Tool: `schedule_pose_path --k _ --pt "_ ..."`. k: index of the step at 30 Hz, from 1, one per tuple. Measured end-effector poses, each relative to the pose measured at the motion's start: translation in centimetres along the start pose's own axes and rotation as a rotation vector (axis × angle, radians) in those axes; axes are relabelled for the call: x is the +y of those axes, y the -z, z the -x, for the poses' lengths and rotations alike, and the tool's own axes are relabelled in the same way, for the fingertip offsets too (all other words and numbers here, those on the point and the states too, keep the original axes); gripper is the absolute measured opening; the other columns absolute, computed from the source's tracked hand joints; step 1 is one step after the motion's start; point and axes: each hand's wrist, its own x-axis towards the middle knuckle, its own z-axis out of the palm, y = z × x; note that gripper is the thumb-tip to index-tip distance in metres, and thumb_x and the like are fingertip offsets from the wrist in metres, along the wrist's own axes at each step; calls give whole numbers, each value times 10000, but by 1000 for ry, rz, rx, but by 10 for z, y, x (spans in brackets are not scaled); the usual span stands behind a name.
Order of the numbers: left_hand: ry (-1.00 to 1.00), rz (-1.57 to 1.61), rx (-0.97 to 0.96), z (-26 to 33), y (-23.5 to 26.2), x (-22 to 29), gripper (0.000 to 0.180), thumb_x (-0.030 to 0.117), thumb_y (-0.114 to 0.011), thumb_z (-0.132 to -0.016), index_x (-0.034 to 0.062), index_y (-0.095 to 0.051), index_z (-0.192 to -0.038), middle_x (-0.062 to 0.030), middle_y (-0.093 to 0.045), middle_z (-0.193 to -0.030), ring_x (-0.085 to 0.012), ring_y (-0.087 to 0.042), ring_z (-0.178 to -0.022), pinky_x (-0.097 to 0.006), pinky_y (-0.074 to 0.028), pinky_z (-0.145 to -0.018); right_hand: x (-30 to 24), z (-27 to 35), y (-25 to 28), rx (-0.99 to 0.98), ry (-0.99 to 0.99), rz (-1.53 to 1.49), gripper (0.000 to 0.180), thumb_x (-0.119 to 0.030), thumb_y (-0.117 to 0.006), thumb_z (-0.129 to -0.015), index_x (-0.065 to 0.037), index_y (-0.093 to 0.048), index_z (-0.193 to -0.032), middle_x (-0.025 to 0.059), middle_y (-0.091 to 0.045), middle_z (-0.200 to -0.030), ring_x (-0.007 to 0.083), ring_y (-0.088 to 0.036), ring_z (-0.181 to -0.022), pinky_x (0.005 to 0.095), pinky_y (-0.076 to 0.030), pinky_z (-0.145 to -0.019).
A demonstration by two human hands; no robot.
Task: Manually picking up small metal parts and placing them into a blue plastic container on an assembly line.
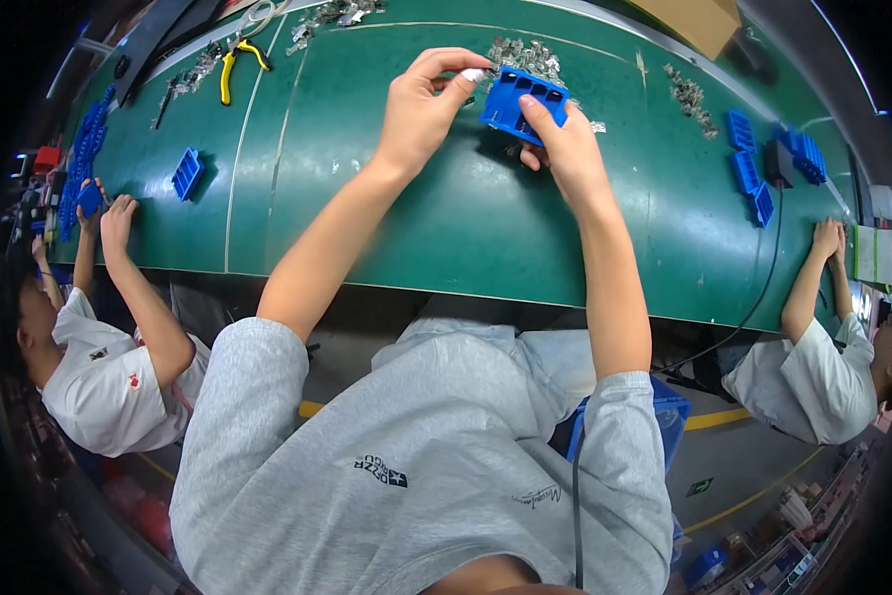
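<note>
My right hand (563, 139) grips a blue plastic housing (510, 102) with several open compartments, its thumb lying across the front face. The housing is held up above the green table, tilted toward me. Close to its left end, my left hand (421, 104) pinches with thumb and forefinger; a white covering shows on a fingertip. Whatever is in that pinch is too small to make out. Just behind the housing lies a heap of small silvery metal pieces (525, 56), partly hidden by it.
Yellow-handled pliers (230, 77) lie at the far left of the green table (366, 253). Another blue housing (188, 174) stands left, and several blue housings (748, 169) lie right by a black cable (778, 238). More metal pieces (691, 99) are scattered behind. Co-workers sit on both sides.
</note>
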Motion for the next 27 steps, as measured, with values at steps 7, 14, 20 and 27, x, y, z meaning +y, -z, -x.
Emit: schedule_pose_path --k 7,14,20,27 --pt "-212 -202 -94 10 -10 4 160 49 -621 -857 45 -695 -999 -78 -619 -1084 -172 -592 -1002 -281 -470 -865 8 4 -9 -51 -51 143 326 -283 -659 -893 6 -544 -991 37 -538 -659 82 -470 -430 225 -361 -376" --pt "-231 -239 -105 11 -8 1 161 30 -613 -845 38 -695 -983 -87 -621 -1047 -203 -601 -1003 -308 -483 -873 5 7 -17 -155 -97 43 307 -242 -575 -920 17 -513 -1072 73 -567 -754 118 -538 -459 231 -446 -450" --pt "-247 -309 -99 11 -8 0 168 23 -619 -834 51 -703 -977 -84 -633 -1023 -214 -599 -1001 -315 -486 -872 7 6 -15 -194 -98 96 293 -222 -536 -925 11 -508 -1100 83 -576 -788 120 -546 -477 236 -462 -478" --pt "-344 -400 -164 9 -7 -3 182 44 -615 -850 54 -699 -1011 -89 -643 -1047 -215 -597 -996 -322 -485 -868 7 7 -14 -209 -98 81 281 -205 -526 -929 6 -499 -1111 79 -581 -802 124 -567 -540 241 -476 -506"
